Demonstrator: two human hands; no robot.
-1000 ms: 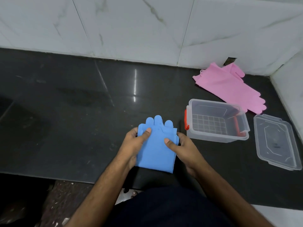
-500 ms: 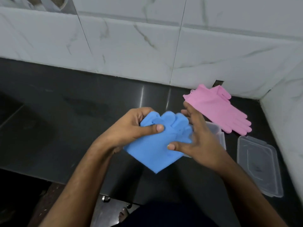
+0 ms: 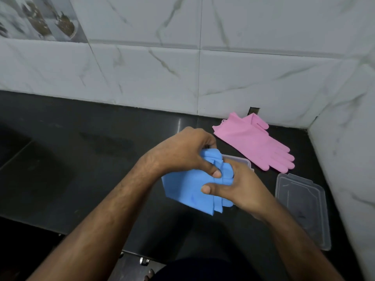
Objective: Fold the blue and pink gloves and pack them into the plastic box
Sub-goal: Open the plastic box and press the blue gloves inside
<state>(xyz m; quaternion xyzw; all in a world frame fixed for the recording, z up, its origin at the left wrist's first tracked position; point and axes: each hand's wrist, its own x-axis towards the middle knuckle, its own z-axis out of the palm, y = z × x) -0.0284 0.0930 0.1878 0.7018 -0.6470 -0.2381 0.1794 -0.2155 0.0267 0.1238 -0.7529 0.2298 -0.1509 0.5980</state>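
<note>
The folded blue gloves are held in the air above the black counter, in front of the plastic box. My left hand grips their upper end from above, fingers curled over the glove fingers. My right hand holds the right side, thumb pressed across the front. The clear plastic box is mostly hidden behind both hands; only a strip of its rim shows. The pink gloves lie flat on the counter behind the box, near the wall corner.
The box's clear lid lies flat on the black counter at the right, close to the side wall. White marble tiles form the back wall. The counter's front edge runs below my forearms.
The blue gloves have been lifted off the counter and bunched tighter between both hands, moving right over the box. The camera has tilted upward toward the wall.
</note>
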